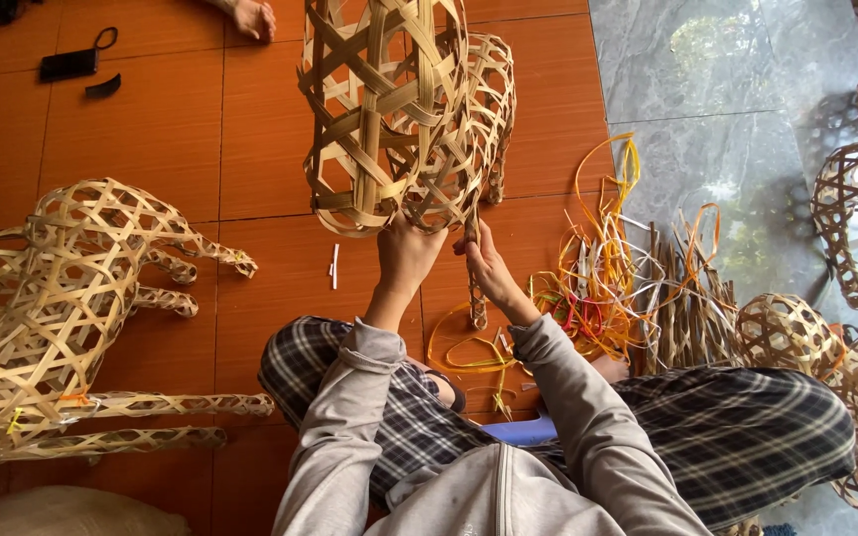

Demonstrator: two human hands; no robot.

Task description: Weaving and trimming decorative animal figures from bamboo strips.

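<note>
Orange floor tiles (250, 149) lay beneath you, meeting grey stone (707, 109) at the right edge. At far left, a finished woven bamboo animal (52, 298) lay on its side, with bare tile between it and your knees. Your left hand (407, 253) gripped the lower rim of the open-weave bamboo figure (389, 109) standing before you. Your right hand (489, 266) pinched a bamboo strip (473, 238) at its base. Loose coloured strips (598, 288) crowded the floor just right, then small woven balls (786, 333).
</note>
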